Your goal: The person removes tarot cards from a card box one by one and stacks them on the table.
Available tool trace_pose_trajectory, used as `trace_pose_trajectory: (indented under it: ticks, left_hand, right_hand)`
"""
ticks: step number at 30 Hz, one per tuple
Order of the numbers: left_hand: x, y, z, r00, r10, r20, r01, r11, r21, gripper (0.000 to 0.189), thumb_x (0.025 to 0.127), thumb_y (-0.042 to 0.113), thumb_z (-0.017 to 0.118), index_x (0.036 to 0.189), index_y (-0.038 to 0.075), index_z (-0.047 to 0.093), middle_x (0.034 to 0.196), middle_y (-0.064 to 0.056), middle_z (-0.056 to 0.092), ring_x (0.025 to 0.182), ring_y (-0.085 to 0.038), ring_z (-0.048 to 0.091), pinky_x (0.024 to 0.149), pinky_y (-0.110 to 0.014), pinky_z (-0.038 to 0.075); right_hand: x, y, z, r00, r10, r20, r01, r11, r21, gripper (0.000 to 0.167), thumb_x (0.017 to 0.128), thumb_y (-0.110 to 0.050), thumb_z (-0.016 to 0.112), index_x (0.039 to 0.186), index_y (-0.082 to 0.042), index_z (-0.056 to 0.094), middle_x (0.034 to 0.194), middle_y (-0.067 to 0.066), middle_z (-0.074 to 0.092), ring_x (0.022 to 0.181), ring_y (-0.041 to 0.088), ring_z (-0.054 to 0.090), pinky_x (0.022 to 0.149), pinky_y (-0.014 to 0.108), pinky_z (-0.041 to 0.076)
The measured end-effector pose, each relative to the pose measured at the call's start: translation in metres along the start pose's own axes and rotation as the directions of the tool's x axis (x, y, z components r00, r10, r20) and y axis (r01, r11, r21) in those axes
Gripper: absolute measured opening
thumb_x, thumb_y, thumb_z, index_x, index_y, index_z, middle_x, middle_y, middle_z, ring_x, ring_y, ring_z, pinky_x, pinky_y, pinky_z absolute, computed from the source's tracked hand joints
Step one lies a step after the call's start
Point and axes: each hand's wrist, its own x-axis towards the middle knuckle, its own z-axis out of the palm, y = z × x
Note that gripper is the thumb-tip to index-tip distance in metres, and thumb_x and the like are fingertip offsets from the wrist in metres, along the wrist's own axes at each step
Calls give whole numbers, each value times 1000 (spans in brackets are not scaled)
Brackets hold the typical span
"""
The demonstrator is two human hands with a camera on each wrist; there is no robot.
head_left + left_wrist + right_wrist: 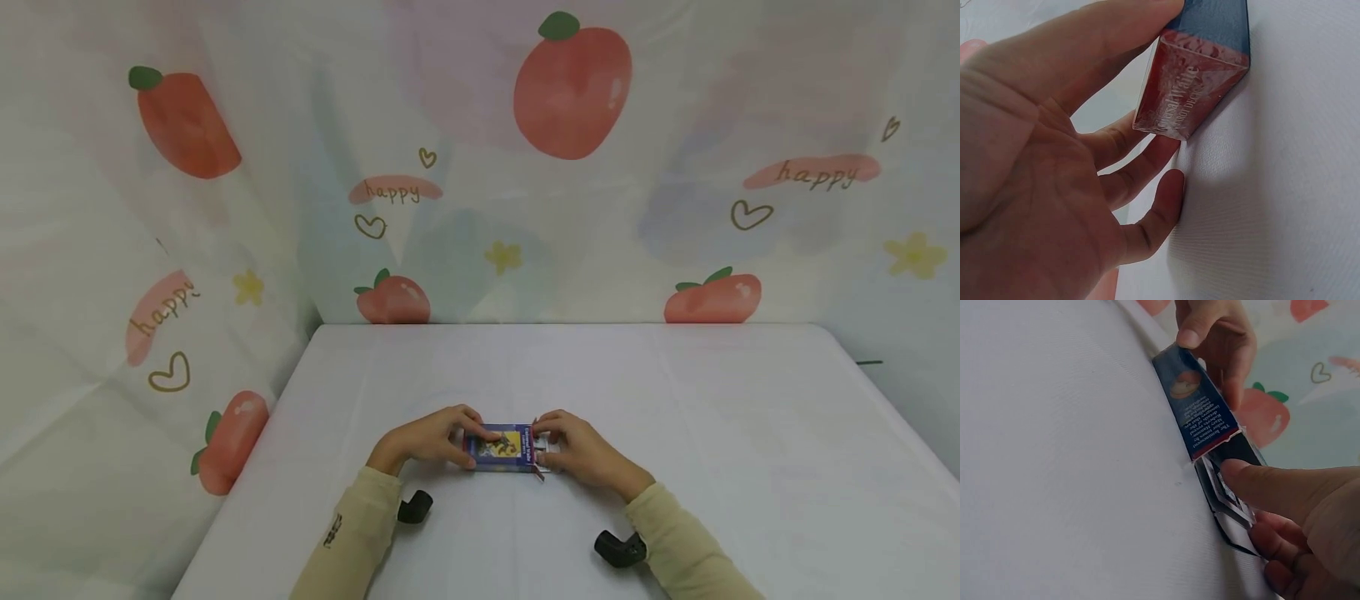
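Note:
A blue and red tarot deck box (506, 454) with a yellow picture on its face lies near the table's middle. My left hand (427, 437) grips its left end, thumb on the near side and index finger across the top face. The left wrist view shows that closed red end (1175, 94), lettered and wrapped in shiny film. At the opposite end the box is open, and a stack of cards (1225, 487) sticks partly out. My right hand (588, 454) pinches those cards between thumb and fingers. A red-edged flap (538, 477) stands out beside them.
The white-covered table (675, 392) spreads around both hands. Behind it hangs a fruit-printed cloth (480, 108), with another stretch on the left. A black wrist-worn piece (416, 507) shows by the left sleeve, and a second black piece (618, 550) by the right sleeve.

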Motion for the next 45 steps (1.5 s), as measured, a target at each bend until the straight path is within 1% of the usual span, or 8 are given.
trace_pose_trajectory:
  ticks: [6, 10, 13, 24, 28, 34, 39, 45]
  left_hand:
    - [1, 1, -1, 1000, 0, 1, 0, 1000, -3, 49, 85, 15, 81, 131, 28, 69, 140, -8, 51, 124, -22, 45, 103, -44, 40]
    - [0, 0, 0, 1000, -6, -10, 6, 1000, -16, 49, 85, 15, 82, 130, 29, 70, 140, -7, 52, 122, -21, 45, 100, -43, 40]
    - [0, 0, 1, 1000, -10, -12, 10, 1000, -23, 48, 85, 15, 82, 130, 29, 71, 140, -7, 52, 122, -21, 45, 101, -43, 40]
    - [2, -4, 1, 1000, -8, -13, 8, 1000, -24, 48, 84, 16, 82, 129, 30, 71, 140, -6, 52, 125, -22, 44, 104, -46, 39]
    - [2, -4, 0, 1000, -12, -14, 12, 1000, -27, 48, 83, 16, 83, 128, 30, 72, 140, -7, 52, 126, -23, 45, 105, -49, 39]
    - [0, -3, 0, 1000, -10, -11, 10, 999, -44, 49, 84, 15, 83, 129, 29, 71, 140, -7, 52, 125, -23, 44, 105, -46, 39]
    - [1, -3, 1, 1000, -14, -16, 13, 999, -40, 47, 84, 15, 83, 128, 30, 72, 137, -5, 53, 119, -20, 45, 97, -40, 41]
    - [1, -3, 2, 999, -28, -20, 28, 999, -35, 47, 84, 16, 83, 127, 32, 72, 137, -5, 53, 119, -21, 45, 99, -42, 43]
  right_hand:
    - [-1, -5, -5, 998, 41, 52, -38, 998, -50, 57, 78, -19, 87, 128, 2, 67, 129, 15, 61, 109, 25, 59, 94, 40, 51]
    - [-3, -7, -6, 994, 96, 54, -91, 992, -88, 61, 76, -20, 89, 130, -4, 67, 129, 13, 59, 121, 32, 57, 104, 53, 45]
    - [-4, -8, -8, 993, 108, 53, -101, 988, -114, 62, 74, -20, 90, 130, -6, 67, 129, 13, 59, 123, 34, 56, 105, 55, 44]
    - [-2, -8, -9, 991, 116, 66, -102, 978, -180, 65, 72, -20, 91, 130, -3, 66, 128, 13, 60, 121, 32, 57, 105, 53, 45]
    - [-2, -11, -11, 988, 138, 72, -124, 977, -173, 65, 72, -19, 92, 129, -3, 67, 126, 11, 62, 113, 26, 61, 100, 48, 50]
    - [-4, -14, -18, 991, 99, 86, -83, 982, -171, 63, 72, -20, 91, 126, 0, 67, 123, 9, 65, 102, 19, 61, 89, 39, 52]
    - [-6, -16, -23, 993, 66, 95, -49, 985, -168, 61, 72, -20, 91, 124, 1, 67, 120, 9, 66, 99, 18, 60, 85, 34, 51]
    - [-10, -19, -27, 991, 85, 102, -70, 988, -140, 61, 73, -19, 90, 125, 1, 66, 121, 10, 66, 99, 19, 58, 84, 33, 50]
